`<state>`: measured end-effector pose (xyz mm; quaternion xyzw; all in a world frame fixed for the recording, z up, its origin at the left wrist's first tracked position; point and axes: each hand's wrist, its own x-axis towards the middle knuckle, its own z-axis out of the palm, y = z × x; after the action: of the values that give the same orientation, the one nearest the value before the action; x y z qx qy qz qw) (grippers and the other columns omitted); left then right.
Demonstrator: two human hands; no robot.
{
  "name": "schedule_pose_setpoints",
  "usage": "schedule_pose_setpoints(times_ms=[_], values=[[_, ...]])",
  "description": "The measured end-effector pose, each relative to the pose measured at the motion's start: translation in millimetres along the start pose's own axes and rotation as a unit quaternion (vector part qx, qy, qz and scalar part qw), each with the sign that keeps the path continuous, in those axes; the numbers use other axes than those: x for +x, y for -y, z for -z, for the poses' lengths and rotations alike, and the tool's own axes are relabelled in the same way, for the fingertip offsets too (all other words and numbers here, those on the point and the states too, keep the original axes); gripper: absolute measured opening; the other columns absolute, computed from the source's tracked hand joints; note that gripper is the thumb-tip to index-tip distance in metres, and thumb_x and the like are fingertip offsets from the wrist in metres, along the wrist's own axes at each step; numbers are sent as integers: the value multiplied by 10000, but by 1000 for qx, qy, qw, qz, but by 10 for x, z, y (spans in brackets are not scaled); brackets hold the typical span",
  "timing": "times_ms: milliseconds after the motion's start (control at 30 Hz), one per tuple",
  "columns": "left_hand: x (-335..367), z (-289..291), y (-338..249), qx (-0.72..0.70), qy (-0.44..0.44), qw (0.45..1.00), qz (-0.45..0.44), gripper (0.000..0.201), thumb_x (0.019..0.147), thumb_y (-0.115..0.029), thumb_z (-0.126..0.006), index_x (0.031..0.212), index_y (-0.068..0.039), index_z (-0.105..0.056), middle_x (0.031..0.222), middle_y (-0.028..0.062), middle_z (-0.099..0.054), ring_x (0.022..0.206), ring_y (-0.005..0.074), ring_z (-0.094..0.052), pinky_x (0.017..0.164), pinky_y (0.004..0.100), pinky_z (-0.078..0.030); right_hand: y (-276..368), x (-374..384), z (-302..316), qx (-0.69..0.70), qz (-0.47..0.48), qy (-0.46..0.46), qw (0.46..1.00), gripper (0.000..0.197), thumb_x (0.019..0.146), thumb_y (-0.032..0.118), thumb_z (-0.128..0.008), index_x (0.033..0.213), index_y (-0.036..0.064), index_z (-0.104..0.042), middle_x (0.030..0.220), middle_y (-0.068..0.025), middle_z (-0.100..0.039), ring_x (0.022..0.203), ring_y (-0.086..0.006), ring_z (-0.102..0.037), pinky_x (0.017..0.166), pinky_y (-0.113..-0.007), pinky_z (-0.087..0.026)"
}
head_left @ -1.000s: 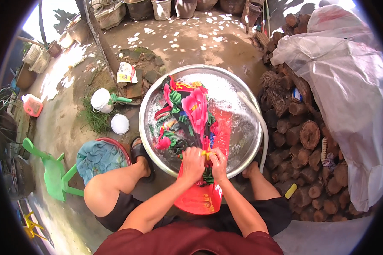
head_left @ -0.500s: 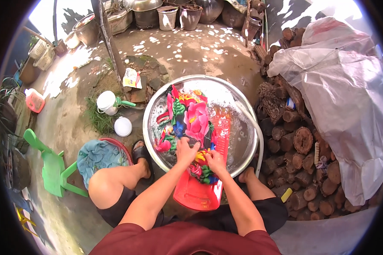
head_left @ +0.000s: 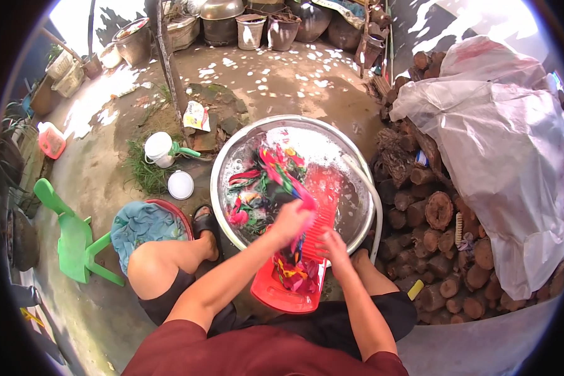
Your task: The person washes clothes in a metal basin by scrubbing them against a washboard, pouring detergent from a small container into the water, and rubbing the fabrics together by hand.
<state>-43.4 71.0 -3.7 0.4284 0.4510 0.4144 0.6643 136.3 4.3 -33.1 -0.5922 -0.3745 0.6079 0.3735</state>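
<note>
A wet, multicoloured floral cloth (head_left: 284, 178) trails from the soapy water over a red plastic washboard (head_left: 281, 299). My left hand (head_left: 293, 224) is closed around a bunched, lifted part of it, slightly blurred by motion. More of the cloth lies crumpled on the washboard below that hand. My right hand (head_left: 334, 252) is at the board's right edge, fingers apart, with no cloth in it. The washboard slopes into a wide metal basin (head_left: 218, 213), its near end sticking out over the rim toward me.
A pale hose (head_left: 377, 219) bends over the basin's right rim. Left are a red tub (head_left: 183, 216) of blue cloth, a green plastic chair (head_left: 74, 247), a white bucket (head_left: 159, 149) and a white lid (head_left: 181, 185). Stacked logs (head_left: 440, 210) under plastic sheeting (head_left: 482, 138) stand right.
My left hand has moved right and pulled the cloth up into a twisted strand toward me. My right hand has come off the cloth and shifted slightly right and nearer.
</note>
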Motion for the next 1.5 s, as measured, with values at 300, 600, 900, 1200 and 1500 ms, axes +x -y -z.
schedule_pose_setpoints(times_ms=[300, 600, 900, 1200, 1500], values=[[-192, 230, 174, 417, -3, 909, -22, 398, 761, -519, -593, 784, -139, -708, 777, 104, -669, 710, 261, -644, 643, 382, -494, 86, 341, -432, -174, 13, 39, 984, 409, 796, 115, -542, 1201, 86, -586, 800, -115, -614, 736, -213, -604, 639, -345, -480], [-15, 232, 842, 596, 14, 778, -199, 339, 860, -388, -482, 960, -93, -615, 1058, 108, -580, 1046, 274, -482, 857, 452, -355, -121, 95, -58, -225, 155, 78, 959, 486, 697, -20, -504, 1168, 74, -578, 1190, -157, -516, 1105, -325, -518, 979, -393, -404], [1150, 262, 1130, 686, 118, 716, -52, 215, 755, -231, -527, 742, -48, -639, 694, 115, -655, 659, 308, -646, 597, 501, -474, -535, 712, -463, -554, 106, -81, 822, 153, 822, 174, -521, 945, 85, -500, 886, -147, -558, 753, -345, -570, 626, -492, -463], [1916, 532, 1098, 564, -155, 807, -86, 1020, 593, -408, -804, 1399, -94, -263, 1210, 184, -511, 1131, 399, -474, 898, 512, -415, -485, 760, -564, -503, 234, -160, 817, 137, 817, 200, -522, 874, 80, -484, 799, -130, -540, 685, -319, -587, 553, -441, -495], [972, 86, 52, 478, 29, 878, -15, 432, 852, -500, -493, 908, -107, -663, 814, 185, -649, 809, 363, -632, 690, 462, -476, -581, 916, -450, -274, 191, -255, 907, 451, 932, 304, -447, 1264, -1, -435, 1157, -229, -547, 1028, -337, -566, 882, -403, -446]])
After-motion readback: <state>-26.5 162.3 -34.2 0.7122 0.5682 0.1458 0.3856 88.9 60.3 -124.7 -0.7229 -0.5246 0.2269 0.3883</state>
